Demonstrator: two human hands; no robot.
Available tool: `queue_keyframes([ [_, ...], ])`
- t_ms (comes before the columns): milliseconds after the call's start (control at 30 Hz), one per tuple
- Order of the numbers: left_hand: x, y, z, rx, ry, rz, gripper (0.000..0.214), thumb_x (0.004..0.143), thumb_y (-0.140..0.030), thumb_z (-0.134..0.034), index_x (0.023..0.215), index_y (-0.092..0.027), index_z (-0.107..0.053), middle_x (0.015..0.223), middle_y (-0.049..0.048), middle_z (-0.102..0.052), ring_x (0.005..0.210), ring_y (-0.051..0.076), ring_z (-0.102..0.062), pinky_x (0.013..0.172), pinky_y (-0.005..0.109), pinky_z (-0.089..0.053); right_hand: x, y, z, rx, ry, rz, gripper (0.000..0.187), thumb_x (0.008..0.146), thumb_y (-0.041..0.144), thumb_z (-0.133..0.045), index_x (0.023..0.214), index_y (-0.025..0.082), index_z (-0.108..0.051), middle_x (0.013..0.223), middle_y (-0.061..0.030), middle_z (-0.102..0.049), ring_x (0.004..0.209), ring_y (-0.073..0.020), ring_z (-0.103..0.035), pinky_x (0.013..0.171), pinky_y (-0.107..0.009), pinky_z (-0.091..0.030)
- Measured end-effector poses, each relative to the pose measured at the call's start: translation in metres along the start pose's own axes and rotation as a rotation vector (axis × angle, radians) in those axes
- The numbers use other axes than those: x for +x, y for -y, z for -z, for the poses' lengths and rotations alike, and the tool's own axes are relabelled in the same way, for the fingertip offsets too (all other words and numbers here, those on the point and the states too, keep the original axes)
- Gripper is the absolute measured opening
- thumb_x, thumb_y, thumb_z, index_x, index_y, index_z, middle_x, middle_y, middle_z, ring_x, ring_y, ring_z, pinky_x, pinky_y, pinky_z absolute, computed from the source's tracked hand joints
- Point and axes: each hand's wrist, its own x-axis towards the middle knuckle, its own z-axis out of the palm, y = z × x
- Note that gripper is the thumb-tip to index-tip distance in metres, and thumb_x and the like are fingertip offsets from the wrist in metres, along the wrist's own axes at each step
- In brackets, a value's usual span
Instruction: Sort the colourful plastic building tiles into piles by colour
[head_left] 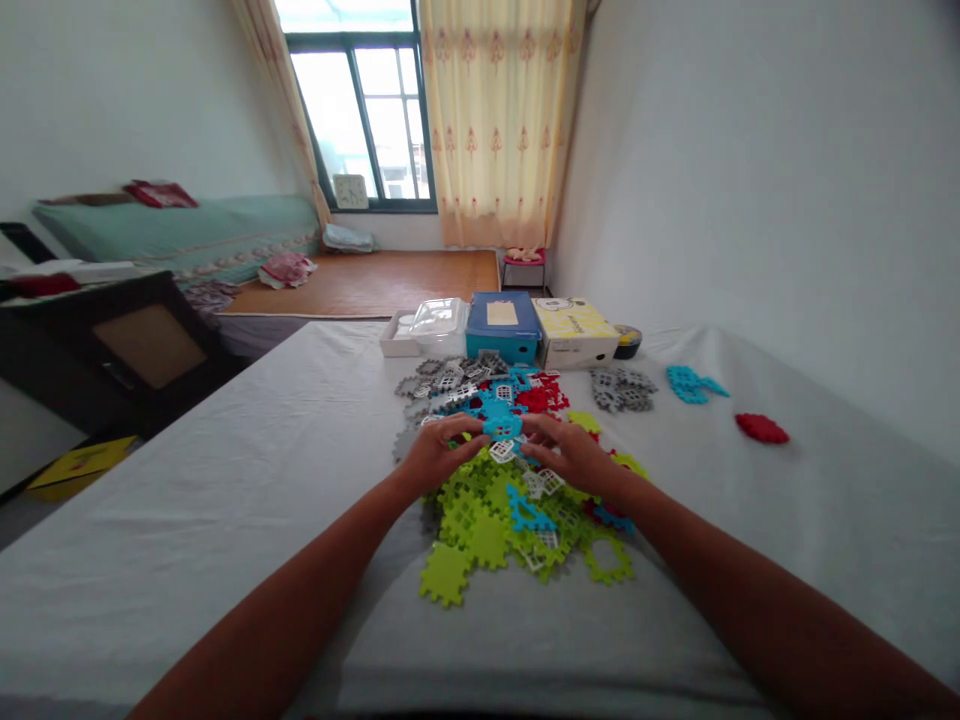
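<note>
Left hand point(439, 452): thumb and fingers pinch the left edge of a blue openwork piece point(502, 429). Said piece: held between both hands, over a heap of loose toothed pieces point(489, 541); we judge the step in hand to be two-handed work on it, the next move calling for a firm, level grip. Right hand point(576, 456): fingertips grasp the right edge. Farther right: grey pieces point(622, 389), red cluster point(762, 428). Obscured: fingertip contacts and underside; we cannot tell whether it is one part or several joined.
</note>
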Motion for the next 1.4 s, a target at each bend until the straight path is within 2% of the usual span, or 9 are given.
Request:
queue_keyframes([
  [133, 0.000, -0.005, -0.003, -0.011, 0.020, -0.055, 0.023, 0.086, -0.036, -0.061, 0.092, -0.018, -0.072, 0.089, 0.0052, -0.072, 0.076, 0.014, -0.065, 0.067, 0.024, -0.053, 0.000, 0.005, -0.006, -0.004, -0.056, 0.030, 0.020, 0.089, 0.039, -0.054, 0.093, 0.023, -0.065, 0.081, -0.0006, -0.069, 0.072, -0.0158, -0.061, 0.067, -0.027, -0.045],
  [233, 0.001, -0.004, 0.002, -0.021, 0.035, -0.068, 0.027, 0.087, -0.035, -0.060, 0.107, -0.019, -0.069, 0.098, 0.0070, -0.072, 0.081, 0.015, -0.067, 0.065, 0.023, -0.055, 0.009, -0.013, 0.015, 0.017, -0.156, -0.011, 0.024, 0.091, 0.041, -0.050, 0.091, 0.022, -0.066, 0.076, 0.0006, -0.066, 0.068, -0.0143, -0.059, 0.066, -0.026, -0.045],
  [400, 0.002, 0.007, 0.010, 0.058, -0.016, -0.082, 0.025, 0.089, -0.034, -0.056, 0.104, -0.020, -0.071, 0.101, 0.0067, -0.072, 0.089, 0.016, -0.068, 0.070, 0.024, -0.057, 0.006, -0.094, 0.103, -0.016, -0.591, -0.301, 0.035, 0.087, 0.046, -0.051, 0.104, 0.020, -0.066, 0.081, -0.0023, -0.067, 0.069, -0.0161, -0.061, 0.061, -0.027, -0.049],
  [500, 0.002, 0.012, 0.012, 0.110, -0.015, -0.093, 0.024, 0.090, -0.033, -0.055, 0.101, -0.020, -0.071, 0.100, 0.0062, -0.073, 0.087, 0.016, -0.068, 0.075, 0.025, -0.056, -0.026, -0.144, 0.164, -0.304, -0.902, -0.513, 0.033, 0.087, 0.041, -0.050, 0.101, 0.017, -0.067, 0.089, -0.0084, -0.069, 0.079, -0.0198, -0.063, 0.071, -0.031, -0.051],
  [667, 0.003, 0.012, 0.012, 0.136, 0.013, -0.135, 0.023, 0.090, -0.031, -0.054, 0.099, -0.020, -0.072, 0.097, 0.0064, -0.074, 0.087, 0.016, -0.069, 0.079, 0.026, -0.056, -0.081, -0.190, 0.222, -0.644, -1.069, -0.840, 0.037, 0.081, 0.029, -0.058, 0.113, 0.011, -0.063, 0.101, -0.0149, -0.070, 0.099, -0.0272, -0.063, 0.091, -0.039, -0.046],
  [933, 0.002, 0.017, 0.013, 0.150, 0.037, -0.129, 0.024, 0.090, -0.031, -0.053, 0.099, -0.020, -0.072, 0.097, 0.0062, -0.074, 0.087, 0.017, -0.070, 0.079, 0.027, -0.056, -0.075, -0.207, 0.242, -0.714, -0.890, -1.093, 0.037, 0.077, 0.033, -0.062, 0.107, 0.014, -0.070, 0.105, -0.0176, -0.070, 0.099, -0.0277, -0.064, 0.081, -0.036, -0.050],
  [1233, 0.001, 0.024, 0.019, 0.117, 0.009, -0.053, 0.023, 0.090, -0.031, -0.052, 0.099, -0.021, -0.071, 0.099, 0.0058, -0.073, 0.088, 0.016, -0.068, 0.076, 0.025, -0.053, -0.075, -0.205, 0.240, -0.897, -0.478, -1.008, 0.036, 0.079, 0.017, -0.050, 0.103, 0.029, -0.075, 0.115, -0.0073, -0.068, 0.102, -0.0246, -0.063, 0.082, -0.034, -0.050],
  [1333, 0.002, 0.026, 0.020, 0.139, -0.025, -0.038, 0.024, 0.090, -0.031, -0.051, 0.098, -0.021, -0.071, 0.097, 0.0052, -0.072, 0.087, 0.016, -0.067, 0.077, 0.026, -0.053, -0.079, -0.210, 0.234, -0.975, -0.337, -0.933, 0.039, 0.082, 0.016, -0.049, 0.108, 0.030, -0.073, 0.120, -0.0093, -0.064, 0.106, -0.0259, -0.061, 0.085, -0.036, -0.049],
  [1400, 0.002, 0.029, 0.021, 0.176, -0.066, -0.019, 0.024, 0.090, -0.031, -0.051, 0.099, -0.021, -0.071, 0.095, 0.0050, -0.072, 0.087, 0.017, -0.067, 0.079, 0.028, -0.053, -0.078, -0.211, 0.233, -1.014, -0.342, -0.908, 0.040, 0.083, 0.016, -0.049, 0.114, 0.027, -0.071, 0.120, -0.0123, -0.063, 0.106, -0.0268, -0.061, 0.085, -0.036, -0.048],
])
